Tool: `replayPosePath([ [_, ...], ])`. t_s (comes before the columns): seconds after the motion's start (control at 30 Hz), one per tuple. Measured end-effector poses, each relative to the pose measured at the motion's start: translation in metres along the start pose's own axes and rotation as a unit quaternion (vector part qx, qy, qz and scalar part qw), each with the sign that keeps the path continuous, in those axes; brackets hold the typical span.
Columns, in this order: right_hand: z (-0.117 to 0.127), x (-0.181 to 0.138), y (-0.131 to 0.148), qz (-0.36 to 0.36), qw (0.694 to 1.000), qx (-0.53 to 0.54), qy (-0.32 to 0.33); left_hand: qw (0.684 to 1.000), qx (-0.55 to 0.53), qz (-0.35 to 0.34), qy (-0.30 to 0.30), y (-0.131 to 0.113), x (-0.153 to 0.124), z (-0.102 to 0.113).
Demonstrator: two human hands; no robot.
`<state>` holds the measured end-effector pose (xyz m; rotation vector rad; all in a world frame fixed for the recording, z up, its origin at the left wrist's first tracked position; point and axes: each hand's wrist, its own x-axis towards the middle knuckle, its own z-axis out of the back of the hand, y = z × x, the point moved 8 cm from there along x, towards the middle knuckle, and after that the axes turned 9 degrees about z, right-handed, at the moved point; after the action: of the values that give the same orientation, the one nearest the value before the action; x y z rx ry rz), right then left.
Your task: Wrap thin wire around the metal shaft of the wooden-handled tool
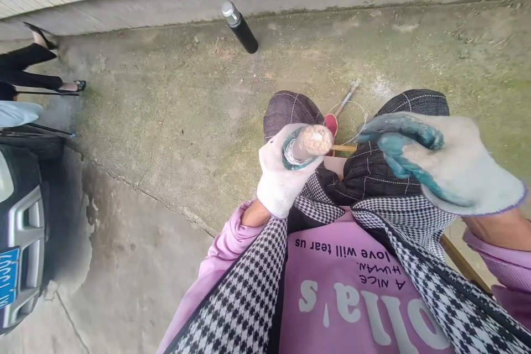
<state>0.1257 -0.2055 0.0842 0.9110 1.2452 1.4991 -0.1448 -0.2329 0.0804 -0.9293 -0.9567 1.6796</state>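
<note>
My left hand (284, 174), in a white glove with a teal palm, is closed round a pale round stick (313, 141) whose cut end faces the camera. Turns of thin wire (295, 159) wrap the stick just above the fist. A fine wire loop (352, 106) arcs from the stick to my right hand (440, 163). That hand wears the same kind of glove, and its teal fingertips are curled and pinched at the wire's end. Both hands hover above my knees, which are in dark checked trousers.
On the ground between my knees lies a red-handled tool (332, 121). A black post with a silver cap (240, 27) stands on the concrete ahead. A parked car's front (19, 238) is at the left. Another person's legs in heeled shoes (41, 69) are at the far left.
</note>
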Motion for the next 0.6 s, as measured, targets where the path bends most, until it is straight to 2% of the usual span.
replayPosePath([
  [0.1, -0.034, 0.014, 0.009, -0.056, 0.988, 0.141, -0.026, 1.000, 0.003, -0.004, 0.011, -0.001, -0.002, -0.002],
  [0.17, -0.042, 0.017, 0.006, -0.092, 0.970, 0.211, -0.072, 1.000, -0.014, 0.016, 0.009, -0.003, -0.002, -0.004],
  [0.23, -0.044, 0.018, 0.002, -0.095, 0.958, 0.251, -0.097, 0.997, -0.049, 0.055, 0.024, -0.004, -0.001, -0.008],
  [0.43, -0.037, 0.018, -0.001, -0.056, 0.953, 0.278, -0.107, 0.957, -0.156, 0.184, 0.160, 0.003, -0.001, -0.033],
  [0.53, -0.033, 0.019, 0.003, -0.036, 0.954, 0.270, -0.129, 0.942, -0.191, 0.185, 0.206, 0.005, -0.002, -0.038],
  [0.6, -0.035, 0.021, 0.007, -0.034, 0.954, 0.270, -0.124, 0.944, -0.194, 0.162, 0.213, 0.004, -0.001, -0.037],
])
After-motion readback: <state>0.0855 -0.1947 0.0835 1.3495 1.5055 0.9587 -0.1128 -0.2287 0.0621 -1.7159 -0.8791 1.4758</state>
